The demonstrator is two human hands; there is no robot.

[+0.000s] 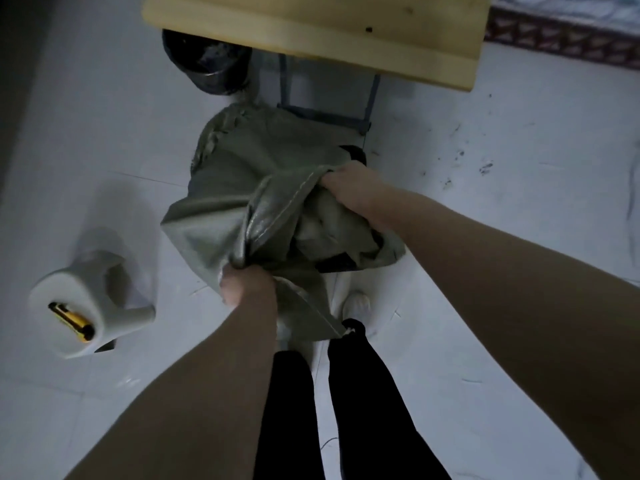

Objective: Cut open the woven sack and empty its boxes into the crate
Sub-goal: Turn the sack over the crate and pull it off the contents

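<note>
A grey-green woven sack (242, 174) stands on the white floor in front of me, its mouth open toward me. My left hand (242, 285) grips the near edge of the mouth. My right hand (349, 188) grips the far right edge and holds the opening apart. Inside the mouth I see pale crumpled lining and a dark shape, too dim to tell what. A blue-framed crate (325, 109) shows behind the sack, under the table. A yellow and black utility knife (71, 322) lies on a white stool at the left.
A wooden table (311, 32) overhangs the far side. A black bin (207, 64) sits under its left end. The white plastic stool (90, 299) stands left of the sack. My legs and a white shoe (356, 303) are just below the sack.
</note>
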